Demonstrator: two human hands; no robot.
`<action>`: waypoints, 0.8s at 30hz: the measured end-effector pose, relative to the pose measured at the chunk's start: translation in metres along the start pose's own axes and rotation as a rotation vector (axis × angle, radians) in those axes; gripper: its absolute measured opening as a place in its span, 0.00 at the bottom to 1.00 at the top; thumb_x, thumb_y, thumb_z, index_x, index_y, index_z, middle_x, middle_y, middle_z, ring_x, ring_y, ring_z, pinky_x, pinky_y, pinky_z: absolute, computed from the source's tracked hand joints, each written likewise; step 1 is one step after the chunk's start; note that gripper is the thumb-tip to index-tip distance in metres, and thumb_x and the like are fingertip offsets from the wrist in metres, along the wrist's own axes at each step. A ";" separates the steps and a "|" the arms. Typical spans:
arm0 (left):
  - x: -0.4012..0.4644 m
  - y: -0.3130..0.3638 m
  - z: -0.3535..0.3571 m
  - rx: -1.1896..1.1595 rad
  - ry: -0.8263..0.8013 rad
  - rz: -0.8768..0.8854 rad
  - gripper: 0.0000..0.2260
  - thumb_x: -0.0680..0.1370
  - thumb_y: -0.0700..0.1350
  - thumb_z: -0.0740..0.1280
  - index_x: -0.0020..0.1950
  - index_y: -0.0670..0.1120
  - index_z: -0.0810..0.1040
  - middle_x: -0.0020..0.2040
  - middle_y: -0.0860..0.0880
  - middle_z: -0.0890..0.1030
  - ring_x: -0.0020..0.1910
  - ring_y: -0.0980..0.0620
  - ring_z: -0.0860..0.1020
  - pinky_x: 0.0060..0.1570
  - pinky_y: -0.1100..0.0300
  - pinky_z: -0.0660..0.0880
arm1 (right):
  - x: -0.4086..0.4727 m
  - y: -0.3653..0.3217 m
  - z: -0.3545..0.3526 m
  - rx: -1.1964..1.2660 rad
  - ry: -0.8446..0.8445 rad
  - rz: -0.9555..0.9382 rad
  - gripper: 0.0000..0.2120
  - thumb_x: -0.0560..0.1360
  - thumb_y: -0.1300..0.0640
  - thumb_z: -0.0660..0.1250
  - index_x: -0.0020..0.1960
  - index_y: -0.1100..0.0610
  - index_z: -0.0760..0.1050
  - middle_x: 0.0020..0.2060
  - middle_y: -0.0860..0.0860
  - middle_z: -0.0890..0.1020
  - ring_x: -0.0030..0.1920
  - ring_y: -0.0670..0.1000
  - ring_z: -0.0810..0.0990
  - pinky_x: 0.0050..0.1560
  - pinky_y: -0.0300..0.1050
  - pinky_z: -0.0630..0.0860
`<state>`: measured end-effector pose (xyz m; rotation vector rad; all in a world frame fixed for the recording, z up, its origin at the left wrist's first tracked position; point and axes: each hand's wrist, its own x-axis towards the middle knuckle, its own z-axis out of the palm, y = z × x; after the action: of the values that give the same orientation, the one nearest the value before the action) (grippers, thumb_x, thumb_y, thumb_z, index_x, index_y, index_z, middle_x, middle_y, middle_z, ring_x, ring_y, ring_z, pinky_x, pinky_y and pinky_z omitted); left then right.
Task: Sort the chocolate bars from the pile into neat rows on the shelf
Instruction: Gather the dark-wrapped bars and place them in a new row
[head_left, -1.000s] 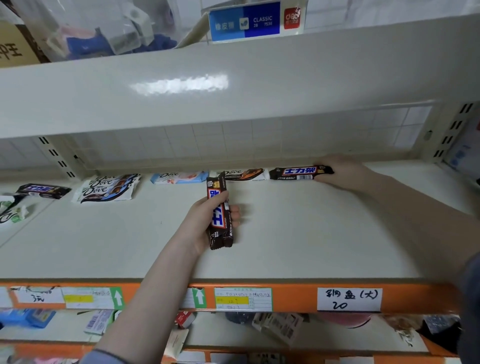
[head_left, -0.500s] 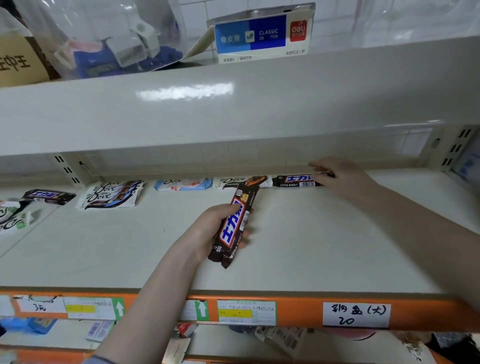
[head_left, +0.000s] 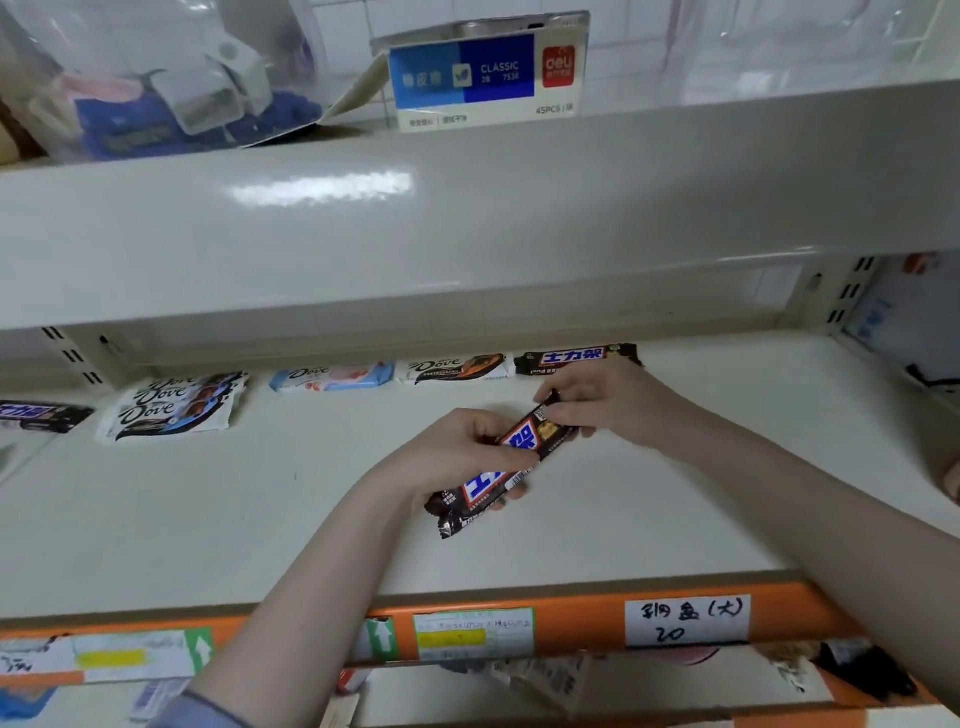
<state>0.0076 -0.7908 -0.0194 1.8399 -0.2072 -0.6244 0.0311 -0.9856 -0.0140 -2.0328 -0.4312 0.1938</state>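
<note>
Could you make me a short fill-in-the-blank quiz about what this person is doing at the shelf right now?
1. The dark bar in the air is held by ____ hands.
2. The shelf's front edge is coloured ____.
3. The blue-and-pink packet at the back reads ____.
4. The right hand pinches the bar's ____ end, the left hand its middle.

Missing words: two; orange; Dove; far

"Dove" marks three wrappers (head_left: 179, 408); "CLASSIC", "45PCS" a blue box (head_left: 485, 73); "20" a handwritten label (head_left: 687, 620).
</note>
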 end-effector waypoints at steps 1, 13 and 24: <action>0.001 -0.001 -0.001 -0.003 -0.018 0.013 0.12 0.75 0.40 0.69 0.55 0.36 0.77 0.40 0.39 0.81 0.35 0.45 0.77 0.38 0.56 0.76 | -0.002 0.001 -0.002 0.016 0.024 0.010 0.08 0.72 0.63 0.68 0.40 0.50 0.78 0.35 0.50 0.82 0.29 0.41 0.77 0.30 0.33 0.73; 0.004 -0.010 -0.005 -0.281 0.182 0.057 0.08 0.73 0.39 0.70 0.52 0.41 0.81 0.45 0.42 0.84 0.36 0.49 0.82 0.32 0.63 0.79 | -0.040 0.015 -0.011 -0.416 0.132 -0.050 0.15 0.68 0.54 0.72 0.55 0.47 0.77 0.46 0.40 0.78 0.47 0.38 0.74 0.48 0.33 0.68; 0.052 0.004 0.013 0.313 0.408 0.359 0.15 0.66 0.41 0.77 0.51 0.49 0.80 0.45 0.52 0.81 0.40 0.56 0.79 0.42 0.66 0.74 | -0.029 0.035 -0.049 -0.756 0.288 -0.194 0.18 0.67 0.57 0.73 0.57 0.55 0.79 0.51 0.53 0.82 0.54 0.55 0.77 0.47 0.32 0.59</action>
<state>0.0458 -0.8254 -0.0346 2.1163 -0.3661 0.0414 0.0275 -1.0515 -0.0223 -2.6764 -0.5692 -0.4431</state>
